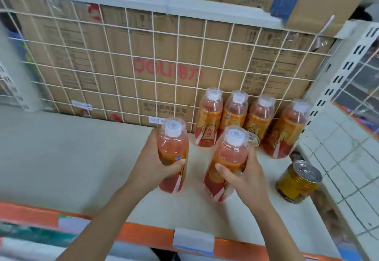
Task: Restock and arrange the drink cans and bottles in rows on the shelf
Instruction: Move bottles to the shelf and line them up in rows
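Note:
My left hand [152, 162] grips an orange drink bottle [173, 137] with a white cap, held just above the white shelf [71, 158]. My right hand [244, 175] grips a second bottle [229, 154] of the same kind, right of the first. Behind them several matching bottles [235, 115] stand in a row against the wire grid at the back right. A yellow can [297, 181] with a pull-tab lid stands at the shelf's right end, and part of another can top shows just behind my right hand's bottle.
A white wire grid [143, 59] backs the shelf, with cardboard boxes [114, 55] behind it. A perforated white upright [338, 80] and tiled wall [348, 158] bound the right side. An orange price strip [143, 234] runs along the shelf's front edge.

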Tool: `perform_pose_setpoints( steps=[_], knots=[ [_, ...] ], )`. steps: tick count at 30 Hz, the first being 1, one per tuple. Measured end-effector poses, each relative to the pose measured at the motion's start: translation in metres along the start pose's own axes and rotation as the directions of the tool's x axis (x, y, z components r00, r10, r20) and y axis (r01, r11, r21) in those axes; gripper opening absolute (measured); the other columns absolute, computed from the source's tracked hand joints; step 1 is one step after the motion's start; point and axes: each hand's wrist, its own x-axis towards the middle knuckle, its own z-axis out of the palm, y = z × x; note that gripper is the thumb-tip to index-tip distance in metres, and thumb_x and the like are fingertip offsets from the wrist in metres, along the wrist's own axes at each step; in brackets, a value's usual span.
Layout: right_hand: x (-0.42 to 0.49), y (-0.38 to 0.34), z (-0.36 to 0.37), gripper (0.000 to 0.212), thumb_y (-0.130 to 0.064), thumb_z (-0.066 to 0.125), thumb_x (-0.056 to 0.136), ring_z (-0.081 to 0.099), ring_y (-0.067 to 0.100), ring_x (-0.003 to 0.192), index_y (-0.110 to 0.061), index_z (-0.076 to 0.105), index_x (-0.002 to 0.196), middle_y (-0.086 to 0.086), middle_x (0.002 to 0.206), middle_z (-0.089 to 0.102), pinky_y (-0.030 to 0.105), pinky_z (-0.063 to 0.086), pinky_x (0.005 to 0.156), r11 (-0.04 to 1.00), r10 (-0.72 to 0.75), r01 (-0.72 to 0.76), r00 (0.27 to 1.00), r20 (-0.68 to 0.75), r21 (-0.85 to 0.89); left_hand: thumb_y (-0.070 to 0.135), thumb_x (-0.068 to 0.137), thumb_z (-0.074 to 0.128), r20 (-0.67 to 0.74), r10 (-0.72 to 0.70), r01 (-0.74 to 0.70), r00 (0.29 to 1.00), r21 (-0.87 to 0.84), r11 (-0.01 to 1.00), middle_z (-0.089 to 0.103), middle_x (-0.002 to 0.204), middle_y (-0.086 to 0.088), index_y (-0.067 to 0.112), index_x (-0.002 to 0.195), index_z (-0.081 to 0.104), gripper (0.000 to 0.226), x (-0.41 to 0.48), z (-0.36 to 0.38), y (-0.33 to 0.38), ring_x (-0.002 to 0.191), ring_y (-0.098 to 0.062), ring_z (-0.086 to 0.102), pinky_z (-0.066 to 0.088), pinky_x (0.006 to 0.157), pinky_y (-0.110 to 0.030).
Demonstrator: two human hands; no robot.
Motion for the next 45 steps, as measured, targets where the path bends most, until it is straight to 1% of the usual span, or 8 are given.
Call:
perform_pose_setpoints(
  steps=[7,14,19,27,31,36,41,45],
  knots=[
    [0.010,-0.026,0.059,0.074,-0.026,0.081,0.066,0.057,0.014,0.108,-0.027,0.040,0.127,-0.008,0.118,0.059,0.044,0.048,0.094,0.996,-0.070,0.058,0.982,0.178,0.069,0.023,0.062,0.085,-0.242,-0.069,0.100,0.968,0.119,0.988,0.052,0.107,0.025,0.049,0.107,0.035,0.072,-0.033,-0.080,-0.023,0.096,0.010,0.054,0.041,0.066,-0.001],
    [0.021,-0.054,0.134,0.071,-0.030,0.081,0.064,0.053,-0.003,0.096,-0.038,0.035,0.117,-0.031,0.105,0.049,0.029,0.047,0.087,0.993,-0.096,0.071,0.955,0.281,0.098,0.021,0.061,0.085,-0.414,-0.084,0.169,0.906,0.174,0.970,0.051,0.108,0.014,0.037,0.115,0.031,0.078,-0.040,-0.152,-0.050,0.099,-0.011,0.054,0.041,0.076,-0.013],
    [0.030,-0.081,0.200,0.067,-0.030,0.082,0.066,0.054,-0.002,0.100,-0.043,0.037,0.113,-0.027,0.109,0.052,0.020,0.044,0.081,0.989,-0.106,0.069,0.946,0.307,0.127,0.026,0.061,0.084,-0.409,-0.083,0.167,0.909,0.174,0.970,0.050,0.109,0.018,0.040,0.117,0.029,0.079,-0.038,-0.211,-0.081,0.100,-0.011,0.055,0.042,0.074,-0.012],
    [0.042,-0.121,0.297,0.069,-0.023,0.084,0.066,0.057,0.015,0.104,-0.042,0.039,0.114,-0.016,0.112,0.057,0.038,0.050,0.088,0.991,-0.062,0.027,0.961,0.269,0.132,0.014,0.061,0.085,-0.390,-0.083,0.158,0.917,0.164,0.974,0.060,0.107,0.006,0.039,0.112,0.034,0.077,-0.023,-0.333,-0.130,0.097,-0.016,0.062,0.054,0.078,-0.032],
    [0.046,-0.134,0.328,0.074,-0.022,0.083,0.066,0.056,0.018,0.106,-0.033,0.038,0.123,-0.014,0.112,0.056,0.041,0.049,0.090,0.993,-0.023,-0.002,0.976,0.217,0.114,0.010,0.063,0.084,-0.414,-0.043,0.127,0.909,0.178,0.976,0.062,0.101,0.012,0.045,0.105,0.038,0.071,-0.022,-0.391,-0.150,0.091,0.003,0.062,0.047,0.068,-0.009],
    [0.049,-0.148,0.353,0.073,-0.019,0.082,0.067,0.056,0.022,0.107,-0.027,0.038,0.125,-0.005,0.115,0.057,0.047,0.049,0.092,0.990,0.002,-0.033,0.977,0.213,0.139,0.010,0.064,0.083,-0.467,-0.031,0.136,0.884,0.192,0.972,0.056,0.100,0.023,0.038,0.118,0.034,0.078,-0.027,-0.433,-0.167,0.090,0.019,0.055,0.043,0.063,-0.004],
    [0.053,-0.157,0.373,0.064,-0.022,0.082,0.065,0.057,0.011,0.101,-0.043,0.039,0.107,-0.018,0.109,0.056,0.030,0.049,0.079,0.982,-0.042,-0.004,0.971,0.237,0.191,0.014,0.064,0.084,-0.519,-0.042,0.154,0.853,0.175,0.972,0.056,0.106,0.015,0.031,0.128,0.034,0.083,-0.031,-0.442,-0.177,0.089,0.004,0.058,0.042,0.070,-0.010],
    [0.055,-0.167,0.385,0.063,-0.031,0.081,0.059,0.057,0.008,0.099,-0.046,0.042,0.106,-0.019,0.108,0.057,0.033,0.051,0.081,0.964,-0.087,0.013,0.960,0.267,0.266,0.014,0.064,0.083,-0.587,-0.012,0.116,0.809,0.139,0.984,0.054,0.110,0.021,0.043,0.122,0.033,0.082,-0.036,-0.431,-0.170,0.096,0.002,0.058,0.045,0.071,-0.013]
  ],
)
